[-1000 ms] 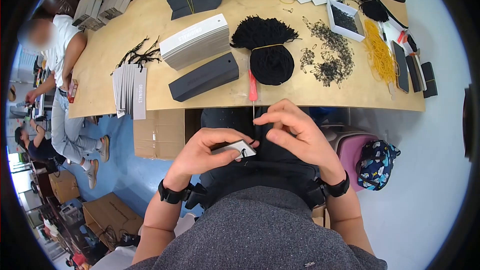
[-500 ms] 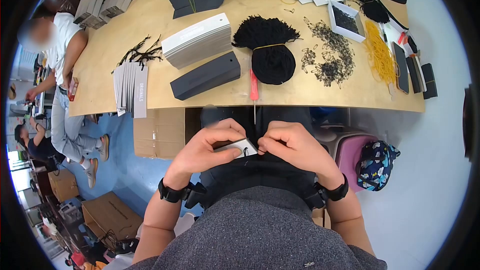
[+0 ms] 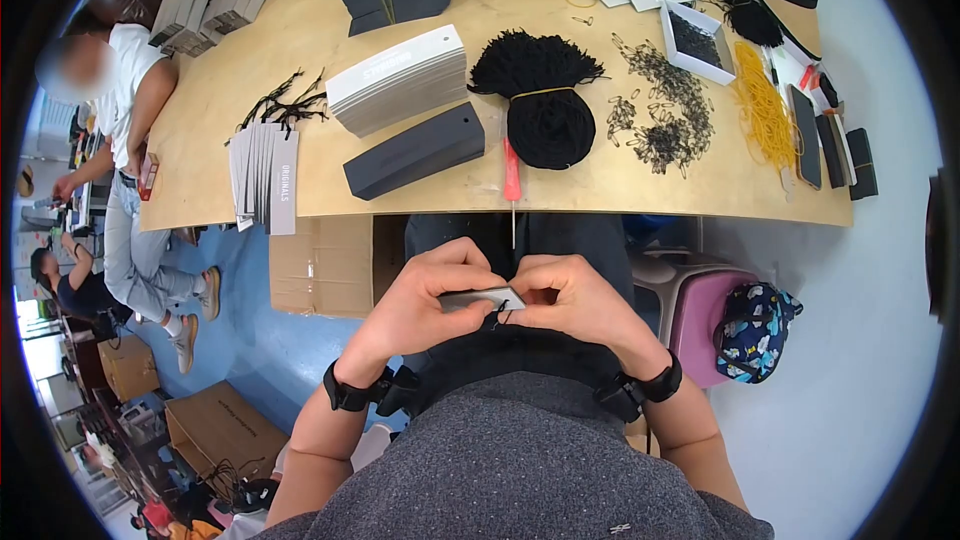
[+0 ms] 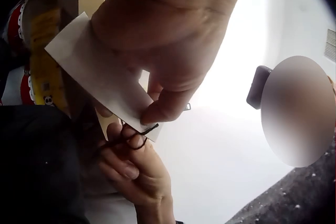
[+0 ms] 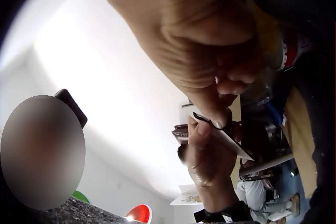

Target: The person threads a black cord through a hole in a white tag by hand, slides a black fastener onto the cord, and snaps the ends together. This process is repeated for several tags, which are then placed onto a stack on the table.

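Left hand: thumb on one broad face, fingers curled behind; we see the left hand (image 3: pixel 412 302) grip the card, with no open gap
Right hand: thumb and forefinger of the right hand (image 3: pixel 578 306) close together on the black cord (image 4: pixel 126 136); we cannot tell how much cord lies between them
Card: the pale card (image 4: pixel 98 73) is above the lap, between the hands; its long axis runs roughly sideways in the head view, from the left palm toward the right fingertips
Cord end: we judge this the governing relation: the cord sits at the card's right end, so the right hand is nearer to it while the left covers the body
Red-handled tool: beyond the hands, the red-handled tool (image 3: pixel 512 172) lies on the table (image 3: pixel 640 196), shaft past the edge, pointing toward us
Dark block: left of the tool, the dark block (image 3: pixel 414 152) lies lengthwise, pale card stack (image 3: pixel 392 85) behind
Cord bundle: the banded bundle of black cords (image 3: pixel 550 120) lies just beyond the tool
Finished-looking cards: fanned corded cards (image 3: pixel 265 178) lie at far left
Pins: loose dark pins (image 3: pixel 662 118) spread right of the bundle, white box (image 3: pixel 700 66) beyond
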Motion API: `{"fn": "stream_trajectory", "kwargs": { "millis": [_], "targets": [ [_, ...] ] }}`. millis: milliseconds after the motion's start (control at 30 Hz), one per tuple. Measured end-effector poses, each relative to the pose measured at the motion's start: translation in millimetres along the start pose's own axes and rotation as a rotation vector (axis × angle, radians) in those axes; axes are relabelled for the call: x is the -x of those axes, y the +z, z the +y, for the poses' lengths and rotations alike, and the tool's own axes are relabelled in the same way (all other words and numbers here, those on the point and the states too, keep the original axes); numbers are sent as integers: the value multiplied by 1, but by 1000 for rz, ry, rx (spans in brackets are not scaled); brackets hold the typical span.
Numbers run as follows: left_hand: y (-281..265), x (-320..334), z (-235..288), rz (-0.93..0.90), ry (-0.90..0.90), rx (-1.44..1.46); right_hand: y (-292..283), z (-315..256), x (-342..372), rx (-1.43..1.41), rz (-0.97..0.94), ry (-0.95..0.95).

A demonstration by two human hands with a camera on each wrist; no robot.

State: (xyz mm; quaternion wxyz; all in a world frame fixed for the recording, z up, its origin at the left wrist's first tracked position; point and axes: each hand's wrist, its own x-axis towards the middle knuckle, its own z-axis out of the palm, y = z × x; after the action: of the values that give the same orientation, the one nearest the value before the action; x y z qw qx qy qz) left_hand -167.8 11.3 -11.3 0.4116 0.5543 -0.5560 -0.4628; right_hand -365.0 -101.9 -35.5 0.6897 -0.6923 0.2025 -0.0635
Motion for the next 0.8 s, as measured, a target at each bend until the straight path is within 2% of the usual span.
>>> {"fn": "stream_trajectory", "kwargs": {
  "millis": [133, 200, 233, 300, 333, 400, 433, 500, 533, 600, 633, 700, 733, 800],
  "targets": [
    [1, 1, 2, 12, 34, -20, 11, 6, 5, -106, 42, 40],
    [-1, 2, 1, 55, 18, -18, 13, 2, 8, -388, 128, 146],
    [0, 2, 3, 56, 20, -19, 12, 2, 10, -387, 128, 144],
    [3, 2, 6, 129, -86, 90, 6, 6, 14, -690, 182, 120],
    [6, 3, 6, 129, -84, 89, 5, 6, 16, -689, 183, 119],
    [11, 5, 4, 168, -131, 288, 3, 7, 18, -1035, 118, 103],
    [9, 4, 4, 166, -130, 289, 3, 6, 19, -1034, 121, 102],
    [4, 2, 5, 58, 46, 72, 3, 1, 21, -1210, 107, 135],
    [3, 1, 5, 60, 47, 72, 2, -3, 21, -1208, 106, 135],
    [2, 1, 4, 70, 167, 15, 2, -12, 23, -967, 121, -53],
    [1, 2, 4, 73, 167, 14, 1, -16, 23, -966, 118, -54],
    [2, 4, 7, 85, 129, 52, -4, -23, 25, -428, 270, -230],
    [2, 4, 6, 82, 130, 52, -5, -28, 26, -427, 272, -230],
    [2, 7, 5, 66, 117, 175, -6, -35, 26, -272, 394, -245]
  ]
}}
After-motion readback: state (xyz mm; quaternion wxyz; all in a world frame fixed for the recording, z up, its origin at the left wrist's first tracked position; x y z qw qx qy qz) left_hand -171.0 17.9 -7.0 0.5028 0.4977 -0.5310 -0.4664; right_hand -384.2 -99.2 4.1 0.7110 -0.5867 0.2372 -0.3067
